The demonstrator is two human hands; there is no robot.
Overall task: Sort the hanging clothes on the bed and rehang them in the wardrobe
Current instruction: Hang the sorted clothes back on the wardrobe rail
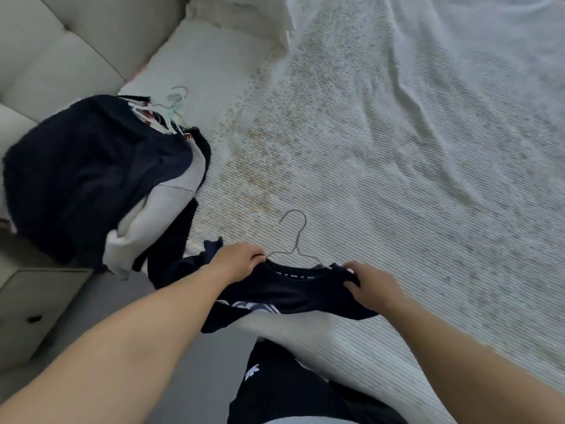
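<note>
A dark navy T-shirt (287, 296) with a pale print lies on a thin metal wire hanger (296, 237) at the near edge of the white bed (397, 148). My left hand (237, 260) grips the shirt's left shoulder where the hanger wire runs in. My right hand (371, 284) grips the right shoulder of the shirt. The hanger's hook points away from me, up over the bed. A pile of dark and pale grey clothes (91, 185) on hangers sits at the left of the bed, with a pale green hanger (175, 101) sticking out of it.
A padded beige headboard (70, 47) stands at the top left, with a pillow (241, 16) beside it. A pale bedside cabinet (33, 307) is at the lower left, next to the grey floor (189, 377). My dark trousers (290, 390) show at the bottom.
</note>
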